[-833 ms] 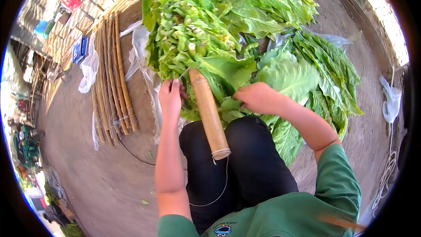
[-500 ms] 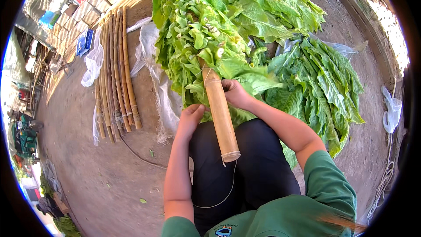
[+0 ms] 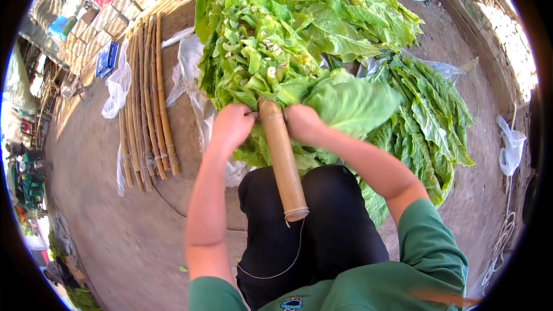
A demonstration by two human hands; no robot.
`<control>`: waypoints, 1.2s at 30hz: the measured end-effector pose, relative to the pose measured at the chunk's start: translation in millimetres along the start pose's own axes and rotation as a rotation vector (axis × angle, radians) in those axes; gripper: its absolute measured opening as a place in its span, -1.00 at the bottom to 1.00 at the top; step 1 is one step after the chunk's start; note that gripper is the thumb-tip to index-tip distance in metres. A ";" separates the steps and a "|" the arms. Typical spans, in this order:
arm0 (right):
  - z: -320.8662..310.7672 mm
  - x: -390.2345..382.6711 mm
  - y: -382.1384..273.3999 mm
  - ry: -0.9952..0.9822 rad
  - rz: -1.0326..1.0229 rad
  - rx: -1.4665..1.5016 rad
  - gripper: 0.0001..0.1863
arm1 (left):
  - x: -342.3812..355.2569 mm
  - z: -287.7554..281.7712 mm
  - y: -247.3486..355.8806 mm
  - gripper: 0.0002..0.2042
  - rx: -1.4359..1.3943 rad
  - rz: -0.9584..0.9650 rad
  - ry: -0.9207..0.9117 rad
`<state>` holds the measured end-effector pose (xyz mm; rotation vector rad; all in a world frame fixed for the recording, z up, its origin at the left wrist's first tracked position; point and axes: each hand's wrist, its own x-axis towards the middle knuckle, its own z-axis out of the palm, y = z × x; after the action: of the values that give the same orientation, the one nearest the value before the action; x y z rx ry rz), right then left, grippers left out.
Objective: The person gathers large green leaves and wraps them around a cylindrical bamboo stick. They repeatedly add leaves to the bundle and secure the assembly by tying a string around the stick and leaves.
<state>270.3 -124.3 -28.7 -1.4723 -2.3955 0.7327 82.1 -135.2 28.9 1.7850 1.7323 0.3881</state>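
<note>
A thick bamboo pole [image 3: 282, 164] slopes from between my knees up into a dense row of green tobacco leaves [image 3: 247, 40], their pale stem ends bunched along its top. My left hand [image 3: 231, 128] is closed just left of the pole at the near end of the row, seemingly pinching thin string, though little of it shows. Right of the pole, my right hand [image 3: 304, 124] is closed against it; what its fingers hold is hidden. A broad loose leaf [image 3: 354, 102] spreads beyond that hand. String [image 3: 298, 250] hangs from the pole's near end across my dark trousers.
Piles of large leaves [image 3: 426, 121] lie on the ground to the right, partly over plastic sheeting. Several bare poles [image 3: 151, 98] lie at the left beside a white plastic bag [image 3: 120, 86] and a blue box [image 3: 106, 59]. Another bag [image 3: 511, 147] hangs far right with coiled cord below.
Both hands have moved up along the pole to the leaf row, the left one farther. A broad leaf right of the pole has swung outward and spread. The pole has shifted slightly.
</note>
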 end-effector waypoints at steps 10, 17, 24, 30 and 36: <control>21.7 -39.0 16.8 0.193 -0.229 0.382 -0.63 | -25.2 55.8 60.5 -0.77 -0.382 0.042 0.460; 67.2 -129.7 116.8 0.207 0.514 0.532 -0.53 | -26.5 66.6 82.0 -0.80 0.335 0.082 0.581; 141.0 -151.7 195.5 0.284 0.703 0.892 -0.57 | -23.6 68.6 78.9 -0.80 0.381 0.115 0.625; 113.9 -212.8 319.0 0.777 1.339 0.191 -0.57 | -23.0 71.4 86.1 -0.80 0.381 0.055 0.609; 124.1 -226.9 349.1 0.096 1.397 0.062 -0.54 | -21.4 73.0 85.2 -0.80 0.383 0.041 0.616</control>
<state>587.9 -232.3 -304.8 -2.9243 -0.9228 0.8536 191.5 -168.3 28.8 2.1192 2.3162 0.7212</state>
